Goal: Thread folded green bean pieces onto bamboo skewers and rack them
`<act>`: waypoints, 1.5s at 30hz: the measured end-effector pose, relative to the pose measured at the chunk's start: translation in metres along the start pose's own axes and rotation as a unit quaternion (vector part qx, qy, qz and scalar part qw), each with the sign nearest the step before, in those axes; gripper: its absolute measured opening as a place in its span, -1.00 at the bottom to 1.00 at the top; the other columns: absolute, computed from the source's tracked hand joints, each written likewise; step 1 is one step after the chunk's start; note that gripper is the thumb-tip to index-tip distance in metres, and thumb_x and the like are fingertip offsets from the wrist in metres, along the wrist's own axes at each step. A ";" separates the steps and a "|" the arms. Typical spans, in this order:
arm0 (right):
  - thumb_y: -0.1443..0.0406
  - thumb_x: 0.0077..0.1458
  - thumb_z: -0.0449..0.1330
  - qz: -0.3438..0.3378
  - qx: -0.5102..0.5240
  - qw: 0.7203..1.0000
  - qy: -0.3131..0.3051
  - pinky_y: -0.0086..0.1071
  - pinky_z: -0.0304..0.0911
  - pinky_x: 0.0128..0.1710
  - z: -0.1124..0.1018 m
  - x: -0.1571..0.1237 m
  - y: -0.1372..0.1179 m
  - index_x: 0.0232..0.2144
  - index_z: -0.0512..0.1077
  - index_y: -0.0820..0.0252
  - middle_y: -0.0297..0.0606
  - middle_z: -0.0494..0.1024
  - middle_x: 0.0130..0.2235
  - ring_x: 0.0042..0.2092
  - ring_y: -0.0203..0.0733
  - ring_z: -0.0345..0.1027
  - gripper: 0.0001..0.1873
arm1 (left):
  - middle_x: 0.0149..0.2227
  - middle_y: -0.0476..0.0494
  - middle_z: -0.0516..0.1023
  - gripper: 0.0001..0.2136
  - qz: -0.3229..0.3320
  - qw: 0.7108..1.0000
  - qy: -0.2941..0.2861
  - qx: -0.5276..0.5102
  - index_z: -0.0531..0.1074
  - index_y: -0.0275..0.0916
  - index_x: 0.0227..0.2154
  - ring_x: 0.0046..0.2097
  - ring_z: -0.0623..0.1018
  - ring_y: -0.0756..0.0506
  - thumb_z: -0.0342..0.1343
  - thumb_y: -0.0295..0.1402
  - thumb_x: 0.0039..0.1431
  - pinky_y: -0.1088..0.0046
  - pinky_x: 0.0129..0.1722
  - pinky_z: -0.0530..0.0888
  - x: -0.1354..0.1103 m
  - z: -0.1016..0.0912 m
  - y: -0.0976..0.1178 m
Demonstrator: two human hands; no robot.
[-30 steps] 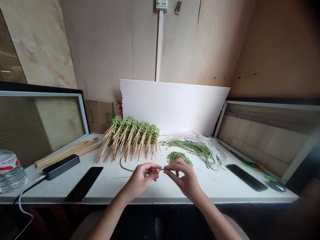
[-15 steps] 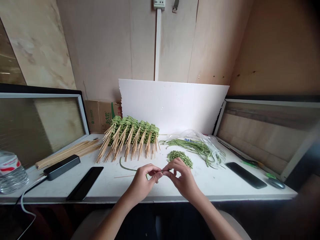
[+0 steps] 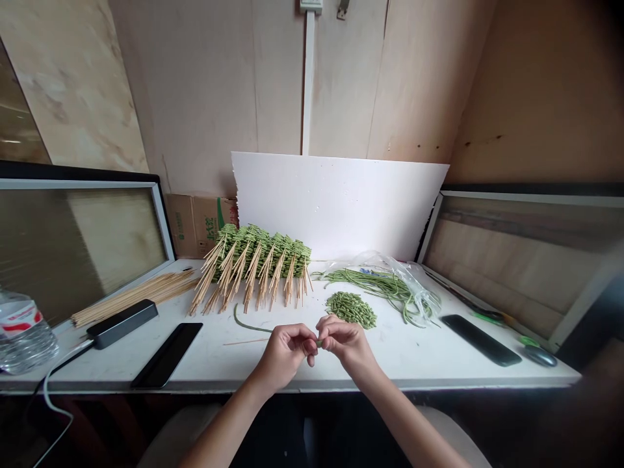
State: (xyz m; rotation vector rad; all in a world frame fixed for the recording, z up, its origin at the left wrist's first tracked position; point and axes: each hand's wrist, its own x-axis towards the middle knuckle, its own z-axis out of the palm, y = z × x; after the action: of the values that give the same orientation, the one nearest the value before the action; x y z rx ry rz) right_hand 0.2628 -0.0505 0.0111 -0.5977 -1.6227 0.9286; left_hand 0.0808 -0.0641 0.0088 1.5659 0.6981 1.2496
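Observation:
Over the front middle of the white table, my left hand and my right hand meet with fingertips closed in a pinch. Between them shows a small green bit of a long bean. A thin curved long bean lies on the table and runs up to my left hand; whether it is the same bean is hidden by the fingers. Beside it rests a single bamboo skewer. Just beyond my right hand is a heap of short cut bean pieces.
Stacked skewers of bean pieces stand behind, sticks facing me. Loose bamboo skewers, a black box, a phone and a bottle are left. Whole long beans in plastic, another dark phone and a mouse lie right.
My right hand has turned slightly and its fingers have curled in more. A green bit now shows between the fingertips. Both hands stay in nearly the same place.

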 end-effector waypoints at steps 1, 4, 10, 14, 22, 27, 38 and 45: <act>-0.02 0.07 0.41 -0.006 -0.021 1.000 0.009 -0.16 0.32 -0.15 0.000 0.000 0.000 -0.46 0.65 0.03 -0.23 0.54 -0.42 -0.21 -0.02 0.36 -0.70 | -0.52 -0.02 0.46 -0.77 -0.001 1.000 0.000 0.010 0.51 -0.32 -0.41 -0.52 0.47 0.01 0.24 -0.25 0.27 0.44 -0.40 0.45 0.000 0.000 -0.001; 0.03 0.11 0.40 -0.047 -0.139 0.988 0.055 -0.09 0.23 -0.01 -0.001 0.000 -0.003 -0.47 0.63 -0.01 -0.23 0.57 -0.42 -0.14 0.03 0.30 -0.76 | -0.46 -0.03 0.45 -0.72 0.005 0.997 0.009 0.075 0.50 -0.31 -0.36 -0.52 0.47 0.02 0.15 -0.19 0.36 0.45 -0.39 0.43 -0.001 0.000 0.000; 0.04 0.17 0.35 -0.053 -0.129 0.988 0.062 -0.09 0.20 -0.01 0.001 -0.003 0.002 -0.45 0.61 0.01 -0.22 0.53 -0.40 -0.13 0.04 0.26 -0.75 | -0.47 -0.03 0.40 -0.70 0.098 0.970 0.045 0.219 0.49 -0.28 -0.42 -0.47 0.40 0.01 0.02 -0.30 0.42 0.50 -0.42 0.31 -0.006 0.006 0.002; 0.06 0.12 0.39 0.031 0.004 0.998 0.048 -0.17 0.26 -0.11 0.006 -0.005 0.007 -0.46 0.60 0.06 -0.26 0.46 -0.39 -0.20 -0.04 0.30 -0.75 | -0.58 0.04 0.32 -0.65 0.062 0.988 0.032 0.138 0.44 -0.27 -0.46 -0.57 0.33 0.04 0.00 -0.22 0.43 0.51 -0.48 0.30 -0.006 0.009 0.000; 0.33 0.06 0.31 0.177 0.233 0.956 -0.014 -0.19 0.30 -0.17 0.020 -0.008 0.003 -0.56 0.42 0.12 -0.40 0.42 -0.47 -0.48 -0.20 0.37 -0.80 | -0.61 0.04 0.34 -0.55 -0.005 1.000 0.009 0.007 0.42 -0.29 -0.50 -0.64 0.33 0.07 0.10 -0.01 0.34 0.53 -0.56 0.31 0.000 0.009 -0.012; 0.36 -0.06 0.31 0.210 0.278 0.937 0.004 -0.21 0.33 -0.21 0.022 -0.009 0.011 -0.62 0.34 0.13 -0.37 0.42 -0.48 -0.43 -0.18 0.38 -0.77 | -0.61 0.06 0.34 -0.54 -0.028 0.999 0.004 -0.032 0.42 -0.30 -0.50 -0.65 0.33 0.09 0.14 0.03 0.29 0.53 -0.56 0.30 0.002 0.007 -0.021; -0.05 0.18 0.24 0.124 -0.202 0.968 0.084 -0.09 0.34 -0.11 -0.031 0.005 0.043 -0.28 0.67 0.11 -0.06 0.69 -0.12 -0.09 0.12 0.49 -0.60 | -0.52 0.07 0.29 -0.47 -0.070 0.993 0.022 -0.090 0.50 -0.34 -0.32 -0.56 0.17 0.12 0.16 0.16 0.24 0.52 -0.51 0.08 0.002 0.006 -0.026; 0.15 0.16 0.30 0.055 -0.437 0.895 0.064 0.05 0.24 0.00 -0.040 -0.006 0.078 -0.32 0.70 0.05 -0.11 0.68 -0.26 -0.01 0.21 0.38 -0.81 | -0.43 0.02 0.31 -0.45 -0.074 0.996 0.027 -0.038 0.56 -0.39 -0.12 -0.49 0.21 0.08 0.18 0.10 0.23 0.50 -0.47 0.18 0.007 -0.003 -0.026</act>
State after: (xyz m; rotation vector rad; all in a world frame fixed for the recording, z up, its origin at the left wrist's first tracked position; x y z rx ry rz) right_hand 0.2961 -0.0007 -0.0531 -1.3420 -1.8590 0.1666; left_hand 0.0837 -0.0478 -0.0129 1.3965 0.7776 1.1988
